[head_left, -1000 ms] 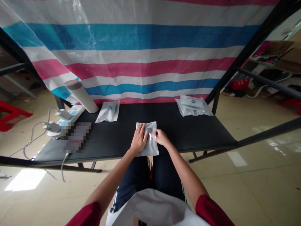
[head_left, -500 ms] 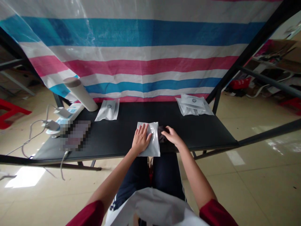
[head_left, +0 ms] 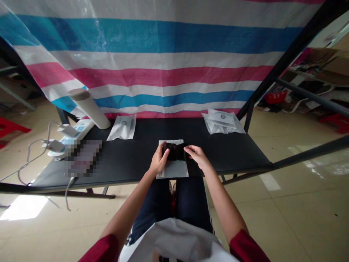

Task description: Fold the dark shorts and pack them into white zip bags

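A folded piece of dark cloth [head_left: 176, 151] is held between my two hands, just over a whitish plastic pouch [head_left: 174, 170] that lies at the front edge of the black table. My left hand [head_left: 158, 158] grips the cloth's left end, thumb on top. The fingers of my right hand [head_left: 196, 154] pinch its right end. What kind of item the cloth is I cannot make out. The pouch is partly hidden under it.
One filled pouch [head_left: 123, 127] lies at the back left and several more pouches [head_left: 223, 120] are piled at the back right. A tilted white bottle [head_left: 91, 111], a power strip [head_left: 77, 134] with chargers, and a blurred phone [head_left: 84, 157] occupy the left. Striped sheeting [head_left: 163, 69] hangs behind.
The dark cloth has come from the pouch's right side to above it. My left hand has gone from lying flat on the pouch to gripping the cloth.
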{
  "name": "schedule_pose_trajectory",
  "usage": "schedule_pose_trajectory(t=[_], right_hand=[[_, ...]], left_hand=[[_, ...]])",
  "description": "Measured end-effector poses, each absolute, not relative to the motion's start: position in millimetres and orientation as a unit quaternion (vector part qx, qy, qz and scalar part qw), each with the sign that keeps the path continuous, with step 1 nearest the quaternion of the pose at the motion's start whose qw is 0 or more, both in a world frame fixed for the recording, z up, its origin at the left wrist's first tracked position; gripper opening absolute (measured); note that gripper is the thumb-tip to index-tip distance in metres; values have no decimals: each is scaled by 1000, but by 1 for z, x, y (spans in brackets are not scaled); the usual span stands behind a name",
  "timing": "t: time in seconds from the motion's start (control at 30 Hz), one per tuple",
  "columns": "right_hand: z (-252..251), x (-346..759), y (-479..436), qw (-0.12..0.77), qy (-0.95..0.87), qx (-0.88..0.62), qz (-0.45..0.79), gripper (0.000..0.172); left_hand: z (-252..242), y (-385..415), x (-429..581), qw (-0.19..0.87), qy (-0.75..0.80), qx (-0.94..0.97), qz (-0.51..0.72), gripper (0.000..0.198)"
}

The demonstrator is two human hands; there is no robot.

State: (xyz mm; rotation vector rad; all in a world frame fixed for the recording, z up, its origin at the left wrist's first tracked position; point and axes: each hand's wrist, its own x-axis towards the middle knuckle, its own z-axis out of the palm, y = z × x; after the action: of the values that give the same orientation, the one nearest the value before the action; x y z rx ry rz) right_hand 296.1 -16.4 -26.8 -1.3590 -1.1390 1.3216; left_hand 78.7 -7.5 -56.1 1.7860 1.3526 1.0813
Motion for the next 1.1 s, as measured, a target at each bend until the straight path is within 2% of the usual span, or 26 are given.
schedule_pose_trajectory(t=[0.13, 0.3, 0.37, 0.5, 0.63, 0.8, 0.9, 1.03, 1.1], right_hand=[[-33, 304, -8, 465, -480, -553, 498, 38], [-43, 309, -5, 438, -512, -571, 469, 38], [-50, 310, -5, 420, -529, -592, 440, 37], [-66, 318, -3, 397, -572, -630, 344, 40], [-74, 326, -3, 400, -585, -633, 312, 40], [-75, 327, -3, 379, -603, -630, 309, 38], [-76, 325, -4, 415, -586, -621, 313, 40], [-72, 321, -12, 506, -571, -563, 318, 18], [-67, 321, -19, 555, -537, -521, 363, 11]], left_hand=[[-56, -8, 55, 371, 481, 654, 451, 66], [-56, -6, 40, 355, 505, 617, 487, 30], [-58, -4, 33, 333, 545, 610, 469, 23], [-64, -1, 17, 225, 623, 631, 405, 27], [-68, -1, 7, 139, 609, 707, 332, 19], [-69, 2, 7, 113, 573, 774, 243, 35], [-67, 8, 7, 125, 561, 789, 219, 40], [-64, 9, 6, 135, 529, 795, 263, 33], [-63, 6, 6, 141, 527, 781, 305, 27]])
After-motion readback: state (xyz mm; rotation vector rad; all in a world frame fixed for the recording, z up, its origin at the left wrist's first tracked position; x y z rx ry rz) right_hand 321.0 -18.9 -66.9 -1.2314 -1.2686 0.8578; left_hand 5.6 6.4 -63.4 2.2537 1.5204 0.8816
